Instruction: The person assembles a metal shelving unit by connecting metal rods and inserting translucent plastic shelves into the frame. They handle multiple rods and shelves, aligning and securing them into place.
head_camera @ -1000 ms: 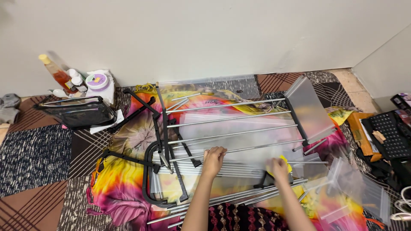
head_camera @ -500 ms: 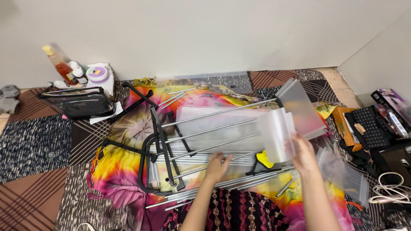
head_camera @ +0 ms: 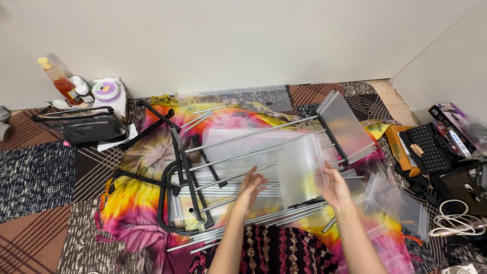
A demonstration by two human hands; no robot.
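The right hand (head_camera: 336, 186) was clamped on a frosted plastic panel (head_camera: 300, 168), fingers wrapped round its right edge, holding it upright and tilted just above the rods (head_camera: 243, 152). The left hand (head_camera: 250, 189) was open, fingers spread, with the fingertips (head_camera: 261, 178) near the panel's left edge; whether they touched it could not be told. The two hands stood apart, one at each side of the panel. Below them lay a half-built rack on the floor: several long metal rods ran slantwise from a black frame (head_camera: 178, 172) on the left up toward a second frosted panel (head_camera: 345, 127), which was tilted at the far right end of the rods. More clear panels (head_camera: 395, 203) lay in a loose pile to the right of the right hand. All of this rested on a tie-dye cloth (head_camera: 137, 203) in pink, yellow and orange, spread over patterned carpet tiles (head_camera: 35, 177). Against the wall at the upper left stood a bottle (head_camera: 57, 78) of orange liquid, with small jars (head_camera: 81, 90) beside it and a black bag (head_camera: 83, 126) in front. At the far right lay a black keyboard (head_camera: 428, 147) among boxes, and a coiled white cable (head_camera: 456, 218) near the corner.
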